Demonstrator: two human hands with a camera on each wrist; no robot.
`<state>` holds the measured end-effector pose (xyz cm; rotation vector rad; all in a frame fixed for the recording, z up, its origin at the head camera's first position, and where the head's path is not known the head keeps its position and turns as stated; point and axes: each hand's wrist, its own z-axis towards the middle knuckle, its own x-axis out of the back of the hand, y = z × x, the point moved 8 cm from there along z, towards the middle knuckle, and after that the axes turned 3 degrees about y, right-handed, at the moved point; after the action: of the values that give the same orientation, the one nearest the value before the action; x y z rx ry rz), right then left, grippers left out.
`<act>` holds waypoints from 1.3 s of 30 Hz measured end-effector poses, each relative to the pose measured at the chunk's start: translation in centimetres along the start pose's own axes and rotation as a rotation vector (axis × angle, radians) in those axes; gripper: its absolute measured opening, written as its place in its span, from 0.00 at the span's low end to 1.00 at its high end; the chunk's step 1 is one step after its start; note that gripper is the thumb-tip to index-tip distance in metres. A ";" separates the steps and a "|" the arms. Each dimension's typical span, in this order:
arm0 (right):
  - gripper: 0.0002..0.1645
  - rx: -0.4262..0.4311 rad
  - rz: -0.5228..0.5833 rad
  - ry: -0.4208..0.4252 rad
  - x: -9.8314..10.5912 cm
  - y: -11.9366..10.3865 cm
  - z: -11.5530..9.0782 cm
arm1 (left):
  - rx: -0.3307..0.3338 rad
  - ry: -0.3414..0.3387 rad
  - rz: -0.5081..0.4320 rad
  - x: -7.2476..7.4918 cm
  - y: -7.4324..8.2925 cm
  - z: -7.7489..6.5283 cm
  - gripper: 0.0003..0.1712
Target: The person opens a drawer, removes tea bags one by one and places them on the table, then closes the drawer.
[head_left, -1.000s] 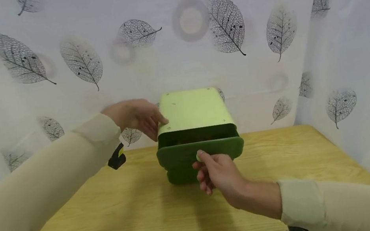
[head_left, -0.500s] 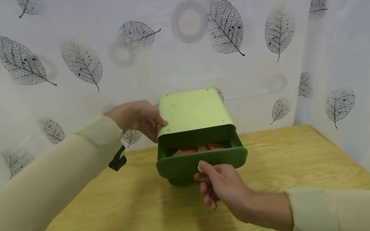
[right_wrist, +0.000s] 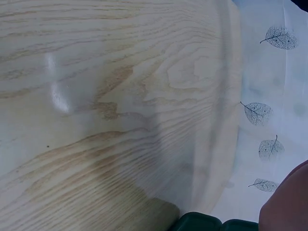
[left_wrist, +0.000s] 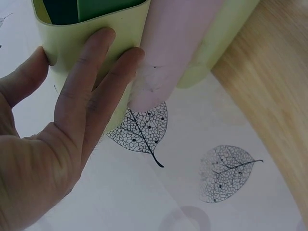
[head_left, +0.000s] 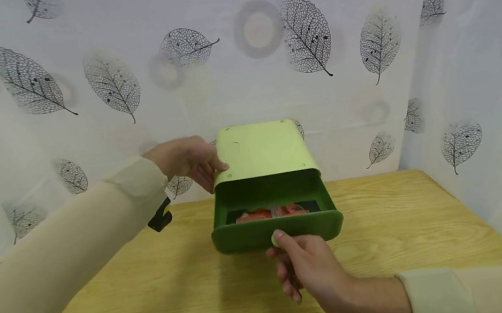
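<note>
A small drawer cabinet [head_left: 261, 147] with a pale yellow-green top stands on the wooden table. Its dark green upper drawer [head_left: 243, 237] is pulled well out toward me. Inside lie red items [head_left: 259, 214], partly hidden by the drawer front. My right hand [head_left: 314, 271] pinches the drawer's light green knob [head_left: 274, 239] between thumb and fingers. My left hand [head_left: 188, 158] rests on the cabinet's left front corner, thumb on the top. In the left wrist view, its nearly straight fingers [left_wrist: 79, 91] press against the side. The right wrist view catches only the drawer's green corner [right_wrist: 197, 222].
The wood-grain table [head_left: 164, 294] spreads in front and to both sides of the cabinet. Behind it hangs a pale curtain [head_left: 231, 89] printed with dark leaves. A pink tier [left_wrist: 178, 43] sits below the cabinet's upper tier.
My right hand has drawn the upper drawer out toward me, from slightly ajar to wide open, bringing the red items into sight. My left hand has stayed at the cabinet's corner.
</note>
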<state>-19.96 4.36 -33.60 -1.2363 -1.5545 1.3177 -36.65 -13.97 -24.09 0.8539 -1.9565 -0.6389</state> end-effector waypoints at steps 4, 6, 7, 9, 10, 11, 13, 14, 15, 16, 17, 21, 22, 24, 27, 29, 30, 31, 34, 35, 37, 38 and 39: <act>0.31 0.000 0.001 0.003 0.0 0.2 -0.4 | -0.002 0.006 0.003 0.0 0.1 -0.1 0.17; 0.31 -0.007 0.002 -0.001 -0.1 0.3 -0.6 | -0.004 0.007 0.007 0.0 0.1 -0.1 0.17; 0.31 -0.011 0.004 -0.005 -0.1 0.4 -0.7 | -0.003 0.008 0.007 0.0 0.1 -0.1 0.17; 0.32 -0.017 0.009 -0.014 -0.2 0.5 -0.9 | -0.004 0.008 0.008 0.0 0.1 -0.1 0.18; 0.32 -0.020 0.012 -0.018 -0.2 0.5 -1.0 | -0.004 0.008 0.007 0.0 0.1 -0.1 0.18; 0.32 -0.024 0.014 -0.020 -0.2 0.5 -1.1 | -0.004 0.010 0.007 0.1 0.0 -0.1 0.17; 0.31 -0.027 0.016 -0.025 -0.2 0.5 -1.3 | -0.002 0.014 0.007 0.1 0.0 -0.1 0.17; 0.31 -0.030 0.017 -0.026 -0.3 0.5 -1.3 | -0.002 0.014 0.007 0.1 0.0 -0.1 0.17; 0.31 -0.033 0.016 -0.028 -0.3 0.5 -1.4 | -0.002 0.015 0.007 0.1 0.0 0.0 0.17; 0.32 -0.035 0.015 -0.029 -0.3 0.5 -1.5 | -0.001 0.018 0.006 0.1 0.0 0.0 0.17; 0.32 -0.037 0.013 -0.029 -0.3 0.5 -1.6 | -0.001 0.018 0.007 0.1 0.0 -0.1 0.17; 0.31 -0.045 0.011 -0.036 -0.3 0.7 -1.9 | -0.002 0.016 0.007 0.1 0.0 -0.1 0.17; 0.31 -0.045 0.011 -0.038 -0.3 0.8 -2.0 | -0.002 0.015 0.007 0.1 0.0 -0.1 0.17; 0.30 -0.044 0.012 -0.040 -0.4 0.9 -2.2 | 0.000 0.016 0.011 0.1 0.0 -0.1 0.17; 0.30 -0.045 0.008 -0.038 -0.4 1.1 -2.5 | -0.002 0.015 0.014 0.1 0.0 0.0 0.17; 0.30 -0.051 0.003 -0.040 -0.5 1.3 -2.6 | -0.005 0.014 0.017 0.1 -0.1 0.0 0.17; 0.30 -0.054 0.001 -0.042 -0.5 1.4 -2.7 | -0.006 0.013 0.018 0.1 -0.1 0.0 0.17; 0.30 -0.061 -0.002 -0.045 -0.5 1.5 -2.8 | -0.007 0.012 0.020 0.1 -0.1 0.1 0.17; 0.30 -0.068 -0.011 -0.058 -0.6 1.8 -3.1 | -0.007 0.013 0.024 0.1 -0.1 0.1 0.17; 0.29 -0.067 -0.013 -0.061 -0.6 1.9 -3.2 | -0.006 0.013 0.026 0.1 -0.1 0.1 0.17; 0.30 -0.068 -0.020 -0.063 -0.6 2.0 -3.2 | -0.006 0.015 0.028 0.1 -0.1 0.1 0.17; 0.30 -0.064 -0.025 -0.063 -0.6 2.0 -3.3 | -0.005 0.015 0.029 0.1 -0.1 0.1 0.17; 0.30 -0.062 -0.029 -0.062 -0.6 2.0 -3.3 | -0.005 0.016 0.032 0.1 -0.1 0.1 0.17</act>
<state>-16.26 4.69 -34.91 -1.2169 -1.6617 1.3095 -36.74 -14.08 -24.14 0.8205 -1.9498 -0.6168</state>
